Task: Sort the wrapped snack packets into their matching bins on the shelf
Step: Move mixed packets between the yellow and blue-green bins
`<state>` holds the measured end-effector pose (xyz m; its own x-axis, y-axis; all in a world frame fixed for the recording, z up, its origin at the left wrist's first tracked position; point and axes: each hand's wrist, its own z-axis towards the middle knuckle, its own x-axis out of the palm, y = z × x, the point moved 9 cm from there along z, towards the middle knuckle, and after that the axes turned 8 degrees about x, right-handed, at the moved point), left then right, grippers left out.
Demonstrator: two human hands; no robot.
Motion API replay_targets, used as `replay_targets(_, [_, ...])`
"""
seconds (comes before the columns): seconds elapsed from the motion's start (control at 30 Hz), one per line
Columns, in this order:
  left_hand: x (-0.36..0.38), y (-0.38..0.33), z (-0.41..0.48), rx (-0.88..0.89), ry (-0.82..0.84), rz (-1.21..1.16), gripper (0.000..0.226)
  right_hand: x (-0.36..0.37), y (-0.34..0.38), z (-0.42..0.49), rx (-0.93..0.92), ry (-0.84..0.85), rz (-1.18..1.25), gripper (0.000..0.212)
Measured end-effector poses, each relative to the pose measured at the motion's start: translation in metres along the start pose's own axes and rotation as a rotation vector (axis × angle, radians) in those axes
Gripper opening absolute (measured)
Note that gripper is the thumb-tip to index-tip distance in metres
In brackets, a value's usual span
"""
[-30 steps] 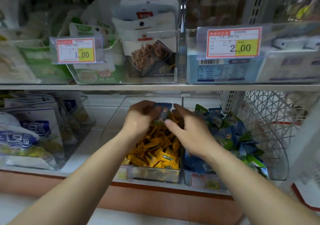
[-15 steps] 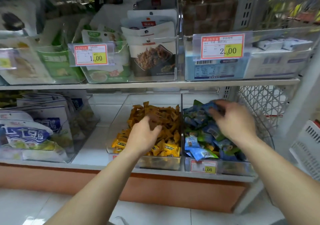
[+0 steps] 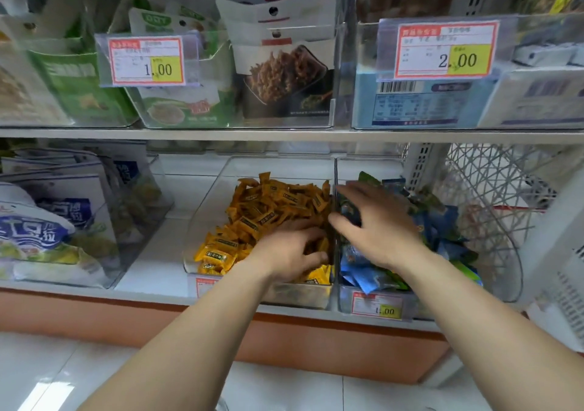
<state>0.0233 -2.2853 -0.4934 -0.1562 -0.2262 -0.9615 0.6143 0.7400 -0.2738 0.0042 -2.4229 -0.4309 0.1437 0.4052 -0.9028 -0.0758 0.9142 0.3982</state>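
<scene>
The left hand (image 3: 289, 252) is buried among yellow packets (image 3: 268, 205) in the middle bin (image 3: 298, 295), fingers curled; whether its grip holds one, I cannot tell. The right hand (image 3: 380, 230), grip wide, lies over blue-green packets (image 3: 442, 230) just rightward across the bin wall (image 3: 336, 170).

Our left hand (image 3: 289, 252) hides its fingertips among the yellow packets (image 3: 271, 202). Small words on the price tag (image 3: 147, 61) are blurry.

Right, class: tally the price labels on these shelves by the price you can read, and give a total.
1.00: 2, the upper left label and the label on the blue packets' bin
2.00: 1, the upper right label
Price hidden behind the left forearm: 1, the label on the yellow packets' bin
Total: 4 labels
</scene>
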Motion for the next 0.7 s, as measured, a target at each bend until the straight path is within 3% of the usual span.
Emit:
replay_targets(0.17, [-0.021, 0.021, -0.002, 0.036, -0.082, 0.068, 0.035, 0.041, -0.004, 0.002, -0.021, 0.241, -0.042, 0.078])
replay_targets(0.4, [-0.046, 0.078, -0.029, -0.120, -0.200, 0.013, 0.024, 0.042, -0.005, 0.001, -0.022, 0.263, -0.024, 0.078])
replay_targets(0.5, [-0.055, 0.074, -0.030, -0.184, -0.219, 0.109, 0.023, 0.038, -0.005, 0.001, -0.015, 0.283, 0.031, 0.079])
replay_targets(0.57, [-0.064, 0.052, -0.026, -0.128, -0.297, 0.188, 0.023, 0.036, -0.005, 0.001, -0.019, 0.299, 0.080, 0.079])
replay_targets(0.63, [-0.059, 0.023, -0.017, -0.013, -0.317, 0.016, 0.021, 0.033, -0.005, 0.001, -0.026, 0.302, 0.114, 0.077])
replay_targets(0.7, [-0.029, 0.004, -0.009, -0.009, -0.121, -0.299, 0.024, 0.031, -0.004, 0.000, -0.036, 0.291, 0.125, 0.075])
